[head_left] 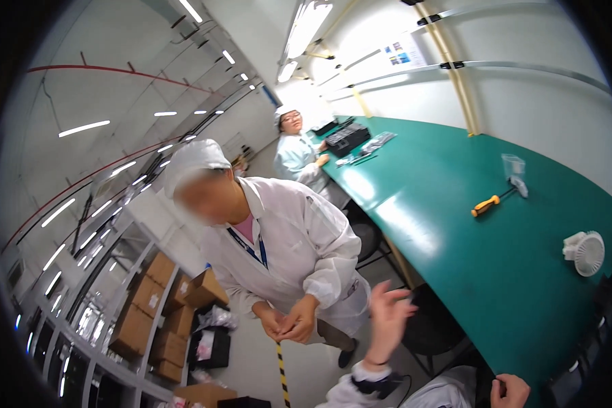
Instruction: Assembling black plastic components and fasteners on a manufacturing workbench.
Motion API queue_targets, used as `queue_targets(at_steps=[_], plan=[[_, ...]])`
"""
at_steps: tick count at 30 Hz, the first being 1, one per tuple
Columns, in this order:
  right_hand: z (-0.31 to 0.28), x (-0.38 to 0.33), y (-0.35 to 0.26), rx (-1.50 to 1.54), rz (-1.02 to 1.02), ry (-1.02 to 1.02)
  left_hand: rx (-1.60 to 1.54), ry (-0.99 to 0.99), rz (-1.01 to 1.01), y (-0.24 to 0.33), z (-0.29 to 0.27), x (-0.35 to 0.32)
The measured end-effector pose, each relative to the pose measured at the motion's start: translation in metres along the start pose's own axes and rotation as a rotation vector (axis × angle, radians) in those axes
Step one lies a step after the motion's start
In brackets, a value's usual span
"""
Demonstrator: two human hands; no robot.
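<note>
My left hand is raised beside the table, fingers apart and holding nothing I can see; a dark band circles its wrist. At the near table edge, my right hand has its fingers curled together, and whatever lies in them is hidden. On the green table lies a screwdriver with a yellow-orange and black handle. Its far end meets a small grey-white part next to a clear plastic container. A white round fan with a ribbed grille is farther right.
A co-worker in a white coat stands close on the left, hands together. Another person is at the table's far end by a black case. Dark stools stand beside the table. Cardboard boxes fill a rack.
</note>
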State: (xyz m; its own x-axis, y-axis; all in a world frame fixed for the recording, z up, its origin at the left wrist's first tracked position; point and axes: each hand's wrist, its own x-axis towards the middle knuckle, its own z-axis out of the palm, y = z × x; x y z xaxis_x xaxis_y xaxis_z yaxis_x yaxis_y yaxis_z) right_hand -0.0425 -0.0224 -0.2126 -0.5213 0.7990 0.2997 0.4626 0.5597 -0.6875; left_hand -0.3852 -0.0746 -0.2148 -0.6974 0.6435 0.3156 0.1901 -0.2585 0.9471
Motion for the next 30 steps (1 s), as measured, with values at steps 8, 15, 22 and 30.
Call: queue_targets(at_steps=[8,15,22,30], plan=[[0.003,-0.009,0.001,-0.069,-0.055,0.027,0.065,0.82,-0.098,-0.03,-0.157,-0.069],[0.024,-0.034,0.002,-0.007,-0.076,0.178,-0.236,-0.487,-0.351,-0.051,0.046,-0.095],[0.026,-0.048,0.039,-0.051,-0.258,0.163,-0.456,-1.006,-0.407,0.026,0.206,-0.047],[0.016,-0.033,0.029,-0.034,-0.239,0.288,-0.331,-1.365,-0.633,-0.004,0.333,0.012]])
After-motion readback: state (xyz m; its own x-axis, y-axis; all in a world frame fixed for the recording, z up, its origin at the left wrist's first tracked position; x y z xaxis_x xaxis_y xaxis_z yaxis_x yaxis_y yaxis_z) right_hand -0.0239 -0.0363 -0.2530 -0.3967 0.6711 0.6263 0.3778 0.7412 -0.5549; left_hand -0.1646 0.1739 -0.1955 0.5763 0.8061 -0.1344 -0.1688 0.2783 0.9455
